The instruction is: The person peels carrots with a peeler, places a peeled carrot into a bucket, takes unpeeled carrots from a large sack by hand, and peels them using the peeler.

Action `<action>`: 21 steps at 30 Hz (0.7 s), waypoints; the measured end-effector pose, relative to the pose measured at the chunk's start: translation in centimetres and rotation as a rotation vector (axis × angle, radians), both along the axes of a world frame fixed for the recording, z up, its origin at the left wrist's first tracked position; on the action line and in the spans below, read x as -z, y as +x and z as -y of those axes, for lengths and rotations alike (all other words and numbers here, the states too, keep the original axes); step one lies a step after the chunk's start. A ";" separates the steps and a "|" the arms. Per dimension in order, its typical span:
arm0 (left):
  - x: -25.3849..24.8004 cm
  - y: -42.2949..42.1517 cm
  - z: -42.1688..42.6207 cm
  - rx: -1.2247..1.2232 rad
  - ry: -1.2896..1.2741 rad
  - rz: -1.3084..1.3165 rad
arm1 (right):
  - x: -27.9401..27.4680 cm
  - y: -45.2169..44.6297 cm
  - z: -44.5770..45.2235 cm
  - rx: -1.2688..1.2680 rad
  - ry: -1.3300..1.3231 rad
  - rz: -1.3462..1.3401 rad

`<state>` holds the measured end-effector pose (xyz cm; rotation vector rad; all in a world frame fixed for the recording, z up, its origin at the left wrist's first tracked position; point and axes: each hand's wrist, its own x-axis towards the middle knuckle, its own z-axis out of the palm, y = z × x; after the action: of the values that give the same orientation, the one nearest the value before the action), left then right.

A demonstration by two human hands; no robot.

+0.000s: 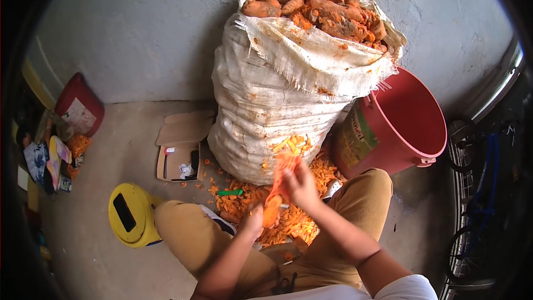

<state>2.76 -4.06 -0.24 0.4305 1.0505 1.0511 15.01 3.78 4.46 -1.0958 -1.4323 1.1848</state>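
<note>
Between my hands is an orange mesh bag [285,169], stretched lengthwise, with an orange chunk [272,211] at its lower end. My left hand [253,218] is closed around that lower end. Higher up, my right hand [300,184] grips the bag's upper part; its fingers are a little blurred. Below both hands, orange peelings or cut pieces [288,222] lie in a heap between my legs. A green-handled tool [230,193] rests at the heap's left edge. Right behind stands a tall white woven sack [261,111], filled to the top with dirty orange roots like carrots [333,16].
A red bucket [408,116] leans beside the sack on the right. Left of the sack lies an open cardboard box [179,161] with small items. A yellow container [130,216] carrying a black phone [124,213] stands by my left knee. Bicycle wheels [461,244] line the right edge.
</note>
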 end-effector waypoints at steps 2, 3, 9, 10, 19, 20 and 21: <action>-0.3 -0.2 0.2 0.023 -0.003 -0.010 | 1.4 -0.5 -1.0 0.121 0.148 0.045; -0.7 -0.1 0.5 0.012 0.017 -0.018 | 1.6 0.3 -2.7 0.297 0.067 0.155; -0.1 -0.6 -0.1 0.042 0.037 0.051 | -1.0 1.6 -2.9 0.198 -0.042 -0.146; 0.1 -0.6 -0.2 0.055 0.033 0.031 | -0.5 1.4 -2.3 0.132 -0.071 -0.229; 2.0 -0.3 -0.2 0.023 0.035 0.031 | 2.9 -0.6 -1.7 0.092 -0.072 0.038; 2.1 -0.4 -0.3 0.027 0.052 0.028 | 2.6 -0.8 -1.7 0.148 -0.004 -0.084; 1.8 -0.4 -0.1 0.034 0.042 0.005 | 6.3 -0.3 -3.9 0.299 0.020 -0.057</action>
<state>2.36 -3.97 -2.01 0.4779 1.0149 1.0445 14.69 7.70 -1.81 -1.2053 -1.1856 0.9778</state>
